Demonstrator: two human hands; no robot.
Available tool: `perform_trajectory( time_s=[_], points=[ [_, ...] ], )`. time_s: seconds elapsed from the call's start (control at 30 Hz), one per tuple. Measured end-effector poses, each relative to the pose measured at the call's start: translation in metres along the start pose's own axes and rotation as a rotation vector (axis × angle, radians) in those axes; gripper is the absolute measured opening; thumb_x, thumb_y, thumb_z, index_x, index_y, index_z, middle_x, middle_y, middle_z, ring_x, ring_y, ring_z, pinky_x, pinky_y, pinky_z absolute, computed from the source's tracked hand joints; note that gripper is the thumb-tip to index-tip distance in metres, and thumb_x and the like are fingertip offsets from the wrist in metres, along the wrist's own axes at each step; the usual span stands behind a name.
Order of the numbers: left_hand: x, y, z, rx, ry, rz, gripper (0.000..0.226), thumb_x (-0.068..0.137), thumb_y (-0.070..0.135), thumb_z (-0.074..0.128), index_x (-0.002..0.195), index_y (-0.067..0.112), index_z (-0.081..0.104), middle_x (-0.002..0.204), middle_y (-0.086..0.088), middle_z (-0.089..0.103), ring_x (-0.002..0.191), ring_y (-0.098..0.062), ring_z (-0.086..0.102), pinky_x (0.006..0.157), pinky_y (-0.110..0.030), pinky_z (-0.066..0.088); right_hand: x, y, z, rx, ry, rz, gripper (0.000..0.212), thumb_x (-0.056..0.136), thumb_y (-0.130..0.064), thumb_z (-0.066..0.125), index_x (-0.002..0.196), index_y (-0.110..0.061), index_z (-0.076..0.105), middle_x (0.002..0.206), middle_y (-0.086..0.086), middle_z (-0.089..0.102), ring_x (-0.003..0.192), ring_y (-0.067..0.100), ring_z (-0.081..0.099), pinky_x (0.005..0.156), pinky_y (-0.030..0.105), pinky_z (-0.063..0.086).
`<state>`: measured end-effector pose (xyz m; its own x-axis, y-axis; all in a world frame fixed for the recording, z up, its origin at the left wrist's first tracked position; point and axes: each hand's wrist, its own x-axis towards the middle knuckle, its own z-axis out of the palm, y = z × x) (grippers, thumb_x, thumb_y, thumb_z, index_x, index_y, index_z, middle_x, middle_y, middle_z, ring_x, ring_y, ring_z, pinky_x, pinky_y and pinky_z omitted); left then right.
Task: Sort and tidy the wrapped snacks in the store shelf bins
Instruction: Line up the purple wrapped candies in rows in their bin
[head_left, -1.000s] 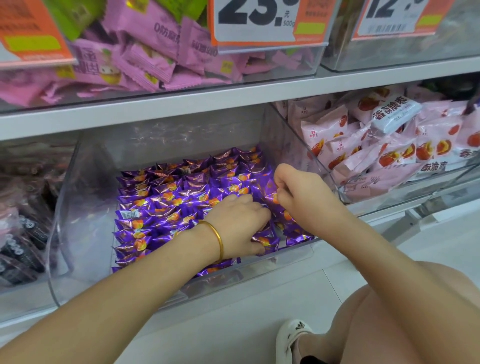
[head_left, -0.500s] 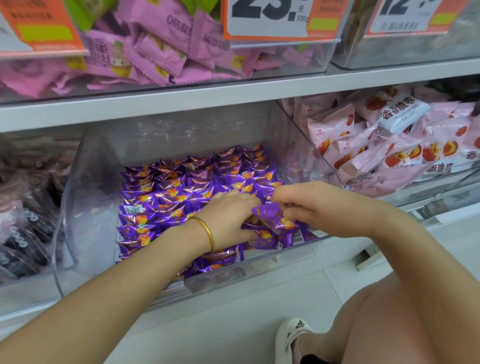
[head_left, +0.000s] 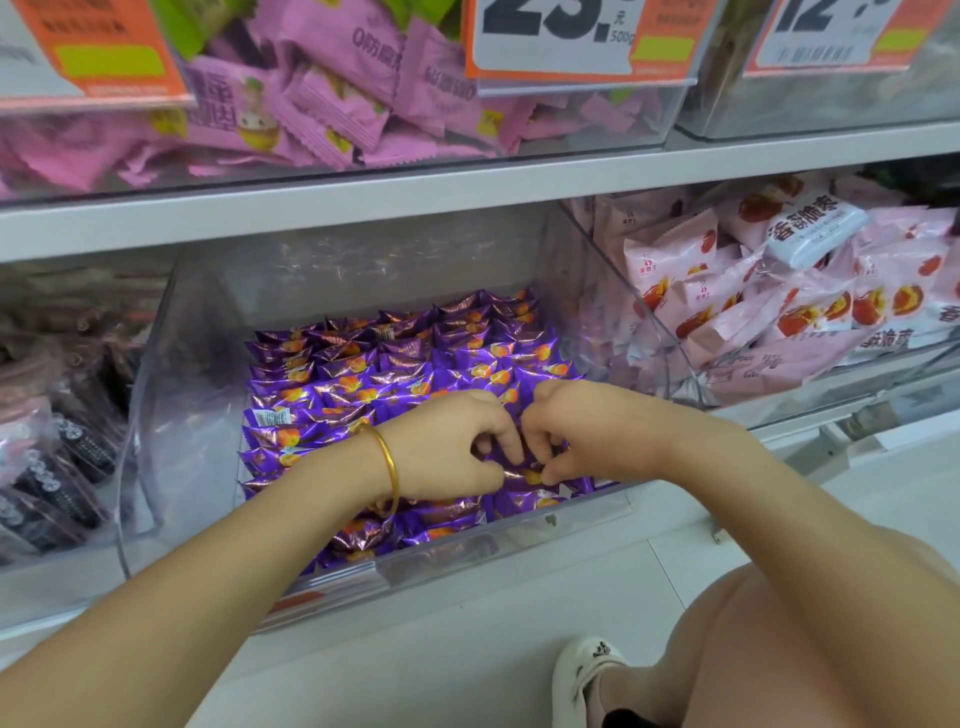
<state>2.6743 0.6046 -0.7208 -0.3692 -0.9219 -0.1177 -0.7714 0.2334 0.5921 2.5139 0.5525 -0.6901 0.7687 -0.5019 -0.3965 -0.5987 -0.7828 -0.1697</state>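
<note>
A clear plastic bin (head_left: 171, 395) on the lower shelf holds several purple wrapped snacks (head_left: 395, 364) laid in neat rows. Both hands are inside the bin near its front right. My left hand (head_left: 447, 447), with a gold bangle on the wrist, curls its fingers on a purple snack (head_left: 524, 470) in the front rows. My right hand (head_left: 571, 431) meets it fingertip to fingertip and pinches the same packet from the right. The packet is largely hidden by the fingers.
A bin of pink-and-white snack packs (head_left: 779, 301) stands to the right, a bin of dark packs (head_left: 57, 457) to the left. Above, a bin of pink packets (head_left: 322, 104) carries orange price tags (head_left: 566, 41). My knee and a white shoe (head_left: 587, 675) are below.
My right hand lifted a purple packet from the right side, then both hands lowered together onto it in the front rows. The view shifted slightly downward.
</note>
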Motion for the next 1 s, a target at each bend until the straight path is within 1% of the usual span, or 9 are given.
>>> perform_trajectory(
  time_s=[0.13,0.27,0.37,0.47,0.57,0.67,0.73,0.9,1.0],
  points=[
    [0.003,0.002,0.009,0.255,-0.071,0.021,0.023,0.079,0.041,0.068,0.096,0.026,0.069,0.106,0.004,0.053,0.105,-0.012,0.046,0.096,-0.032,0.034,-0.003,0.005,0.003,-0.013,0.022,0.078,0.018,0.082,-0.021,0.067,0.087,-0.02,0.05,0.095,-0.001,0.043,0.088,0.019,0.049,0.076,0.034,0.044],
    [0.004,0.003,0.013,0.301,-0.026,0.03,0.021,0.082,0.042,0.065,0.085,0.021,0.067,0.105,0.007,0.049,0.105,-0.011,0.042,0.093,-0.028,0.03,-0.01,0.011,0.001,0.008,0.197,0.085,0.02,0.08,-0.005,0.059,0.096,-0.017,0.055,0.094,-0.002,0.053,0.088,0.018,0.051,0.076,0.033,0.044],
    [0.003,0.001,0.014,0.298,-0.001,0.022,0.018,0.083,0.037,0.064,0.077,0.02,0.064,0.102,0.007,0.047,0.105,-0.011,0.041,0.09,-0.028,0.029,-0.023,0.015,-0.01,0.136,0.349,0.059,0.029,0.078,0.0,0.061,0.087,-0.027,0.052,0.085,-0.008,0.056,0.07,0.001,0.048,0.065,0.017,0.04],
    [0.002,0.001,0.015,0.272,0.025,0.008,0.018,0.082,0.035,0.066,0.074,0.019,0.064,0.093,0.01,0.04,0.096,-0.01,0.037,0.091,-0.03,0.03,-0.035,0.012,-0.019,0.348,0.401,-0.017,0.034,0.077,0.005,0.066,0.082,-0.027,0.055,0.075,-0.014,0.055,0.065,-0.003,0.049,0.06,0.008,0.038],
    [0.004,0.001,0.015,0.321,0.028,-0.003,0.019,0.083,0.036,0.064,0.078,0.018,0.068,0.093,0.008,0.036,0.088,-0.009,0.029,0.089,-0.029,0.03,-0.042,0.005,-0.023,0.562,0.349,-0.108,0.031,0.078,0.007,0.067,0.082,-0.023,0.06,0.075,-0.01,0.059,0.064,-0.004,0.052,0.059,0.007,0.04],
    [0.005,-0.003,0.014,0.301,0.042,-0.015,0.013,0.081,0.026,0.065,0.085,0.014,0.068,0.099,0.003,0.047,0.094,-0.016,0.038,0.089,-0.03,0.034,-0.042,0.0,-0.024,0.598,0.225,-0.159,0.028,0.078,0.009,0.066,0.081,-0.019,0.061,0.077,-0.009,0.059,0.063,-0.009,0.054,0.058,0.005,0.04],
    [0.004,-0.005,0.014,0.271,0.046,-0.014,0.009,0.082,0.025,0.066,0.083,0.017,0.069,0.096,0.006,0.048,0.098,-0.016,0.042,0.09,-0.031,0.035,-0.036,-0.001,-0.018,0.555,0.166,-0.157,0.026,0.077,0.008,0.067,0.082,-0.018,0.063,0.076,-0.01,0.059,0.064,-0.008,0.055,0.06,0.005,0.041],
    [0.003,-0.004,0.012,0.237,0.04,-0.014,0.016,0.08,0.036,0.069,0.078,0.021,0.07,0.091,0.008,0.046,0.093,-0.011,0.04,0.091,-0.031,0.035,-0.019,-0.001,0.0,0.314,0.034,-0.112,0.02,0.077,0.001,0.067,0.089,-0.014,0.074,0.074,-0.01,0.062,0.065,0.0,0.056,0.064,0.011,0.045],
    [0.0,-0.005,0.008,0.134,0.084,0.037,0.011,0.079,0.036,0.068,0.081,0.026,0.071,0.088,0.007,0.052,0.089,-0.011,0.045,0.089,-0.035,0.04,-0.018,0.003,-0.001,0.282,0.002,-0.105,0.022,0.081,-0.002,0.063,0.091,-0.018,0.074,0.078,-0.012,0.064,0.065,-0.006,0.055,0.065,0.006,0.043]
  ],
)
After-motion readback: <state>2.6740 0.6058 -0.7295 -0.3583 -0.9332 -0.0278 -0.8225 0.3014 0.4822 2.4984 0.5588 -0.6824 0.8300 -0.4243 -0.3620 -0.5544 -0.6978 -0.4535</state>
